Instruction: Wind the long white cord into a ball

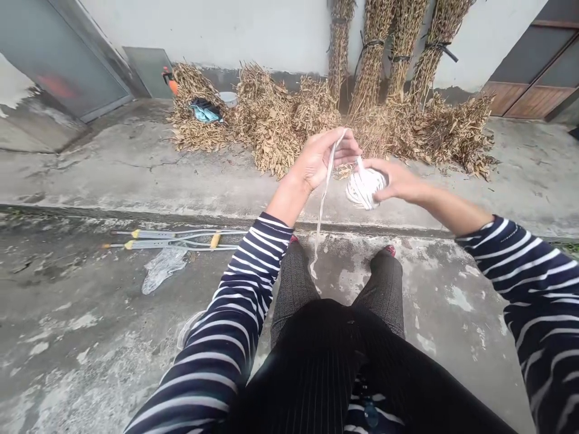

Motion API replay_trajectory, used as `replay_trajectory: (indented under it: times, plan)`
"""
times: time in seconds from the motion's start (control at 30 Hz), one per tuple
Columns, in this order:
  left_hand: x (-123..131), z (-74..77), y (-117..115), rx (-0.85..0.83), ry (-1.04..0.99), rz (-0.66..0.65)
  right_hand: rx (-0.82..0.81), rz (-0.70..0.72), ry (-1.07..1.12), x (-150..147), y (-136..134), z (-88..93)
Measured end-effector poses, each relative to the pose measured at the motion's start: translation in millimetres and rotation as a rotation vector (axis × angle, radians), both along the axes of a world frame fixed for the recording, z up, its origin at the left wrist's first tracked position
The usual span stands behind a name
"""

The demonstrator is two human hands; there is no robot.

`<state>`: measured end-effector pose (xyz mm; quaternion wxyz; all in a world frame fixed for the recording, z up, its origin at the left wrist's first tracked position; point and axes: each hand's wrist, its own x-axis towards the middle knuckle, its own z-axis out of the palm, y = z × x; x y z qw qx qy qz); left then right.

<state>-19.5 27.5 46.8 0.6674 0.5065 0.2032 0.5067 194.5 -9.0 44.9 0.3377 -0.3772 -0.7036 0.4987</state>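
Note:
My right hand grips a ball of white cord, its fingers curved around the right side. Close by on the left, my left hand pinches the white strand coming off the ball. From the thumb and fingers of that hand, the strand's loose end hangs down past the sleeve to about knee height. A short stretch of cord runs between my two hands. Both hands are held up in front of me, above the concrete ledge.
Dry plant stalks lie heaped along the white wall, with tied upright bundles behind them. A pair of crutches and a clear plastic bag lie on the ground at left. A raised concrete step crosses ahead of my feet.

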Motion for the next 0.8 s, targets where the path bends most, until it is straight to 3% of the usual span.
replay_trajectory:
  times: [0.1, 0.2, 0.43, 0.57, 0.63, 0.7, 0.8]
  plan:
    - [5.5, -14.9, 10.7, -0.081, 0.016, 0.092, 0.013, 0.028, 0.004, 8.0, -6.6, -11.5]
    - [11.3, -32.0, 17.2, -0.147, 0.035, 0.100, 0.008, 0.055, 0.045, 12.3, -11.9, -17.3]
    - [19.6, -73.0, 30.0, -0.264, 0.233, -0.112, -0.148, 0.060, 0.245, 13.9, -29.8, -33.2]
    - [21.5, -102.3, 38.0, -0.158, 0.442, -0.232, -0.232, -0.010, 0.310, 19.4, -31.6, -36.8]
    - [23.1, -112.8, 37.6, -0.042, 0.512, -0.207, -0.265, -0.061, 0.357, 20.0, -29.8, -34.9]
    - [26.4, -116.5, 32.6, 0.090, 0.468, -0.145, -0.284, -0.108, 0.397, 19.3, -27.6, -31.2]
    - [34.8, -110.5, 20.4, 0.208, 0.299, -0.113, -0.281, -0.144, 0.430, 17.8, -24.5, -24.4]
